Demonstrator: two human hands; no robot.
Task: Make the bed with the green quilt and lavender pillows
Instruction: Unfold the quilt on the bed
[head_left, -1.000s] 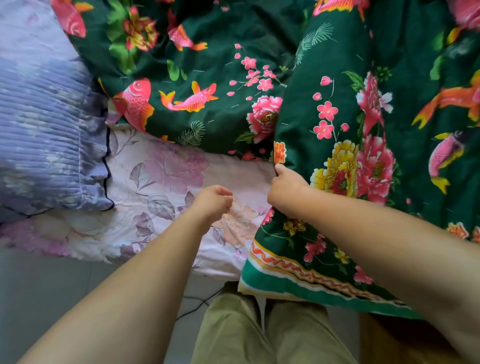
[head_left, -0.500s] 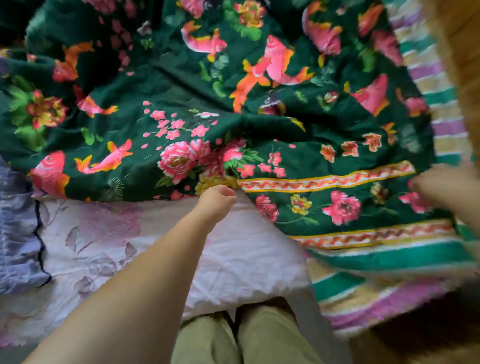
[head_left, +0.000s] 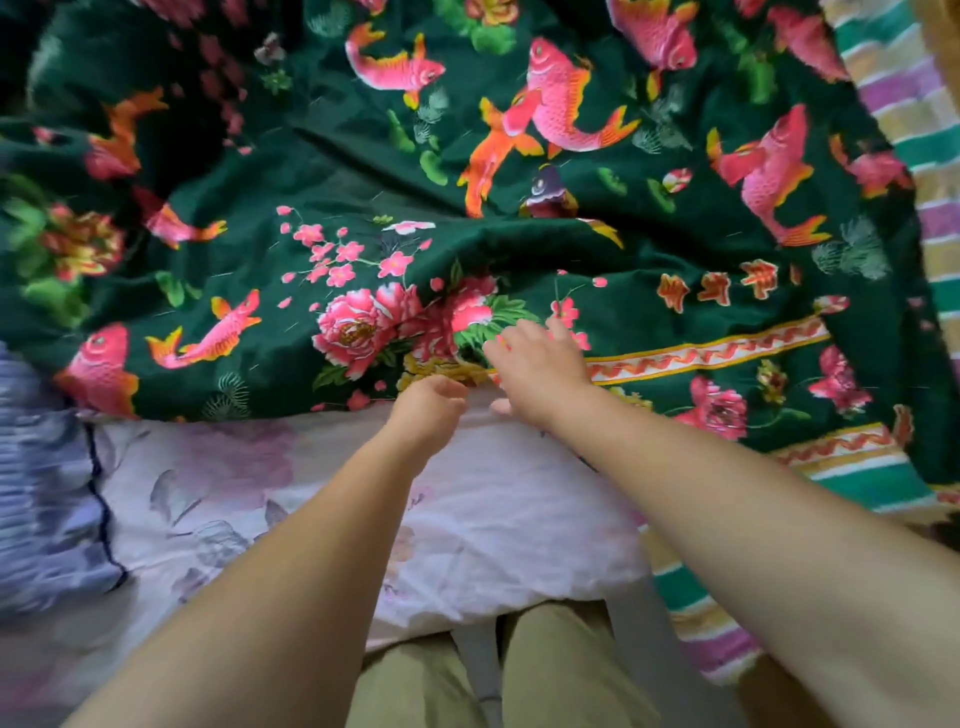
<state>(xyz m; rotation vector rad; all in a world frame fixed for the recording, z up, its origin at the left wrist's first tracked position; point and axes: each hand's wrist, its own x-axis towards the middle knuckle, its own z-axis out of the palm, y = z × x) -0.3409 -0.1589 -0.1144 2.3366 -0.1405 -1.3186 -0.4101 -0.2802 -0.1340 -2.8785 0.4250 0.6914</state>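
Observation:
The green quilt, printed with pink fish and flowers, lies rumpled across the upper half of the head view. Its bordered edge runs from the centre down to the right. My left hand is curled at that edge beside a yellow flower and grips the fabric. My right hand lies just to its right, fingers spread flat on top of the quilt, thumb at the edge. A lavender pillow with a dark piped seam lies at the far left, partly cut off.
A pale floral sheet covers the mattress below the quilt's edge. A striped green, purple and yellow cloth shows along the right side and under the quilt's corner. My khaki trousers stand against the bed's near edge.
The quilt's folded-over part has been spread out to the right. My right hand has come back from the far right to the edge beside my left hand, which stays at the quilt's edge.

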